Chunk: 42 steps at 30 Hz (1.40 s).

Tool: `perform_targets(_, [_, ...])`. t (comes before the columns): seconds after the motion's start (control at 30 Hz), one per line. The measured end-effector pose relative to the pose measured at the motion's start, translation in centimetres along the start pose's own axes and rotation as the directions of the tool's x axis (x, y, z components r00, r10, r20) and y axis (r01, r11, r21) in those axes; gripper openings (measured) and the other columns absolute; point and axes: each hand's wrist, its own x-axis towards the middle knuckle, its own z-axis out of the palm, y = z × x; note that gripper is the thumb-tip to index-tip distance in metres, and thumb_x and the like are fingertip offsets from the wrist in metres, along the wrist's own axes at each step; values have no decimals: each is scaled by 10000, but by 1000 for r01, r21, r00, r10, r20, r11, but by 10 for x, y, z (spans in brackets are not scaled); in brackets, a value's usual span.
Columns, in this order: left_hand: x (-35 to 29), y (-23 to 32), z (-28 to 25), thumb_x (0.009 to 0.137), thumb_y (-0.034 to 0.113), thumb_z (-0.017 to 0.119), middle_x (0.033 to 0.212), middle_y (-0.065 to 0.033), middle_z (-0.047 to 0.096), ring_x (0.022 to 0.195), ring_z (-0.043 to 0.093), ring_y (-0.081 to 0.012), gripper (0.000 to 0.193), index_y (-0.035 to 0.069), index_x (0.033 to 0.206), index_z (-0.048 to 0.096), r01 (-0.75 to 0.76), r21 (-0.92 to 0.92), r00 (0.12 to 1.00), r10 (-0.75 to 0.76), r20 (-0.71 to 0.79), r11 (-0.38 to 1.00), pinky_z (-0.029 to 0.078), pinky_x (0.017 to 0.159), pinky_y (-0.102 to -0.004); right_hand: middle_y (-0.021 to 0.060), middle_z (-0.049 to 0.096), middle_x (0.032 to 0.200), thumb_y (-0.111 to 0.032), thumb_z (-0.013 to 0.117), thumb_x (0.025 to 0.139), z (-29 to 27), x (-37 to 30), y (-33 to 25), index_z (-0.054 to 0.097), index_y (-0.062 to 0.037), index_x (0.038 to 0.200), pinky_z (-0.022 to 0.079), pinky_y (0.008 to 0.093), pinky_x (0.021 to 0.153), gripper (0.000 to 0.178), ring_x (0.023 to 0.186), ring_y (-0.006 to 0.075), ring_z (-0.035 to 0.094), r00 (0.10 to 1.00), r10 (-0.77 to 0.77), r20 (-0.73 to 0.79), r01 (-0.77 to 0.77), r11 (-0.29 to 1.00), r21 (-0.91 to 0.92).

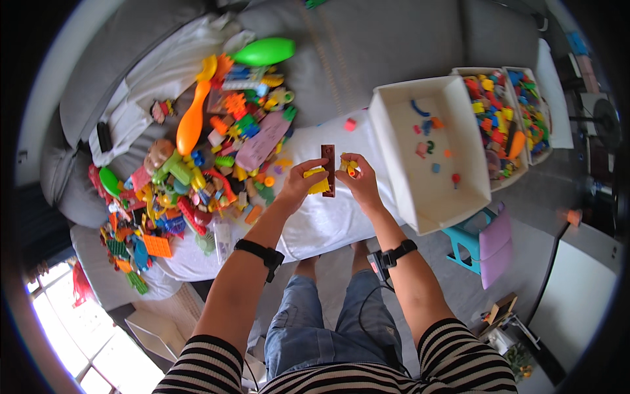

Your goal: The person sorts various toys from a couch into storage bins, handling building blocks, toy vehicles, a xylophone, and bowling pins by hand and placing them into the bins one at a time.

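Note:
Over the white cloth, my left hand [298, 187] is closed with a yellow block [318, 182] between its fingers. A long dark brown studded strip [329, 154] stands between my two hands, its upper part touched by the left fingertips. Close to the strip's right side, my right hand [361, 187] pinches a small yellow toy piece [351, 168], partly hidden by the fingers. A small pinkish-red block [350, 124] lies on the cloth beyond my right hand.
At left a big toy heap includes an orange bowling pin [191, 121] and a green pin [266, 51]. A white bin [433, 200] with a few pieces stands at right, beside fuller bins [522, 172]. A teal and purple chair [493, 246] is below it.

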Motion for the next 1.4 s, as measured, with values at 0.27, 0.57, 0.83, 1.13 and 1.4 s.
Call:
perform_targets(0.27, [63,23,136,955,123,580,1196,-104,605,1053,623,-201,389,8,1321,519,106,-120,963,-72,258,987,526,914,-327,37,561,1090,-26,657,852,-105,-20,-67,525,-64,1210,543,250,797,384,997,119,578,961,14,-275,29,988,153])
perform_targets(0.57, [89,-7,161,930,188,629,1507,-7,321,1250,470,-180,617,238,1480,353,163,148,985,-169,30,976,440,979,-371,-32,381,1445,-244,640,933,-164,-8,-36,354,-167,1467,439,460,998,610,1276,173,440,985,50,-163,-33,994,106])
perform_targets(0.83, [19,-37,84,891,28,576,1129,-75,652,969,628,-142,377,68,1266,573,-145,338,917,255,-307,930,512,826,-271,59,605,1179,-89,597,928,-65,0,-5,531,-71,1271,526,275,817,349,1020,121,601,992,-38,117,54,989,-136])
perform_targets(1.13, [-34,-15,-64,793,50,637,1250,-214,496,1163,487,-403,471,56,1251,526,-68,857,567,727,-388,511,430,967,-454,164,622,1174,-185,675,890,92,47,58,528,19,1263,505,317,868,449,1072,216,618,971,151,186,-114,974,-198])
perform_targets(1.4, [-25,50,-99,756,101,722,1465,-168,297,1201,469,-413,671,119,1368,446,110,959,661,702,-265,260,439,986,-467,187,525,1196,-250,795,761,163,96,41,469,-43,1351,514,329,842,705,989,289,609,962,-270,40,246,795,-555])
